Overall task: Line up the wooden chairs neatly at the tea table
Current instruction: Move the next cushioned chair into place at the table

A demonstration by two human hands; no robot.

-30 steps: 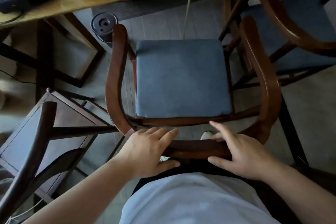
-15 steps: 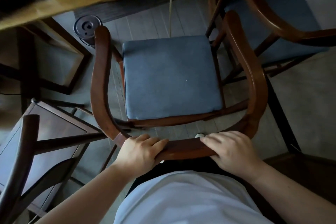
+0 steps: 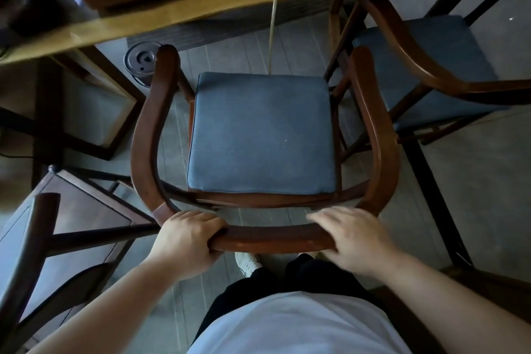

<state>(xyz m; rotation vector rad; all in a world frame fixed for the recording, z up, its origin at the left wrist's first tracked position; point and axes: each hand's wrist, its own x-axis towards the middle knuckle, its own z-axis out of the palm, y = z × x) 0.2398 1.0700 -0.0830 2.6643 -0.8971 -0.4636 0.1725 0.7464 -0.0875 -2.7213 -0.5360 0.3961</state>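
While hands [image 3: 186,241] grip chair [image 3: 275,237], armrests [image 3: 161,66] near table edge [image 3: 178,14]

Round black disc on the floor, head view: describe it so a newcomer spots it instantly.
Start at the long yellow-wood tea table edge across the top. Below it stands the middle brown wooden armchair with the blue cushion. The round black disc-shaped device sits on the grey floor behind that chair's left arm tip, the only circular, non-wooden thing there.
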